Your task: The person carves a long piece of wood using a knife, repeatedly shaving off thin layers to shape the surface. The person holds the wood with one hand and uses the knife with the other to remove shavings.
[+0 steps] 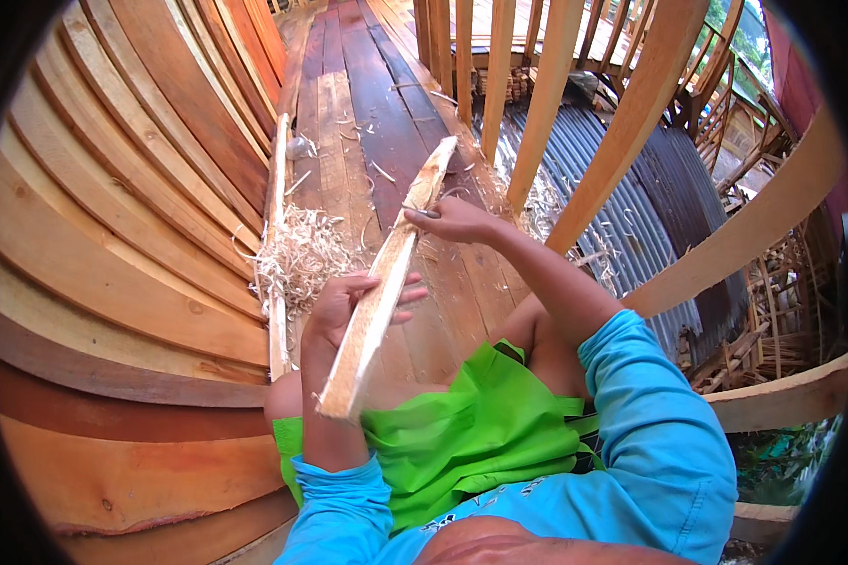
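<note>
Your left hand [349,306] grips the slat [386,282] near its lower end, fingers half hidden behind it. Farther up, your right hand [457,221] pinches a small, hard-to-identify tool [422,212] against the slat. Shavings [301,254] lie beyond.

Left hand [347,303] grips a long pale wooden strip [386,278] near its lower end, fingers curled round it, the strip slanting up and away. Right hand [454,221] sits higher on the strip, pressing a small metal tool [422,212] against its edge. Just left of the left hand, a heap of curly wood shavings [301,256] lies on the plank floor [367,113]. Further left rise curved hull planks [113,235]; right of the right hand stand pale timber ribs [546,104].
</note>
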Demonstrator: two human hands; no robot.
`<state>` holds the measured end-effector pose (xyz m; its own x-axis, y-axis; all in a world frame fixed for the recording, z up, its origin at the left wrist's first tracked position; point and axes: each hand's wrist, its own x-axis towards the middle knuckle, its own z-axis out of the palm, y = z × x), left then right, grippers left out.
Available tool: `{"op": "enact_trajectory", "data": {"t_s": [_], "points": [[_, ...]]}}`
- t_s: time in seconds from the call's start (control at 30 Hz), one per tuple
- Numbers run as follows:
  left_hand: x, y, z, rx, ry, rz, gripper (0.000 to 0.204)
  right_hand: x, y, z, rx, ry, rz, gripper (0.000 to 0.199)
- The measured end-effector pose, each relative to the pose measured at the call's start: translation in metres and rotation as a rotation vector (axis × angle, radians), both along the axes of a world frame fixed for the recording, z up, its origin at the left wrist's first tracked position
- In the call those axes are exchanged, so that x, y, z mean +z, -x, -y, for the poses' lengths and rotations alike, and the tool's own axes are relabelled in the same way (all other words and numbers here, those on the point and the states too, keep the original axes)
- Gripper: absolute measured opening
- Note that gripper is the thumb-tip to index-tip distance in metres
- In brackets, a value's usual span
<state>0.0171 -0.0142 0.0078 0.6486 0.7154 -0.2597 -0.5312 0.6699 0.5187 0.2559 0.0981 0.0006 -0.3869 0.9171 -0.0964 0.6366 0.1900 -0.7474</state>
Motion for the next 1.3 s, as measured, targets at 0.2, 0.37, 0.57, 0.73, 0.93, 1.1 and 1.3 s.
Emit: {"op": "enact_trajectory", "data": {"t_s": [0.2,0.37,0.57,0.73,0.93,1.1,1.3], "points": [[-0.028,-0.027,-0.011,-0.039,0.12,-0.249,0.043,-0.037,-0.02,-0.006,-0.113,-0.382,0.348,0.058],[-0.02,-0.011,-0.01,-0.038,0.189,-0.131,0.04,-0.035,0.022,0.018,-0.225,-0.394,0.295,0.053],[-0.009,-0.025,-0.008,0.058,0.206,-0.371,0.033,-0.042,0.003,-0.013,-0.218,-0.405,0.35,0.052],[0.001,-0.018,0.003,0.097,0.231,-0.442,0.038,-0.042,0.011,-0.018,-0.133,-0.324,0.407,0.05],[0.006,-0.022,0.003,0.131,0.222,-0.552,0.038,-0.048,0.032,0.011,-0.084,-0.464,0.24,0.051],[-0.007,-0.034,0.003,0.145,0.197,-0.433,0.037,-0.071,0.008,-0.04,-0.146,-0.71,0.241,0.048],[-0.003,-0.021,0.002,0.133,0.222,-0.434,0.038,-0.088,0.021,-0.039,-0.21,-0.995,0.12,0.038]]}}
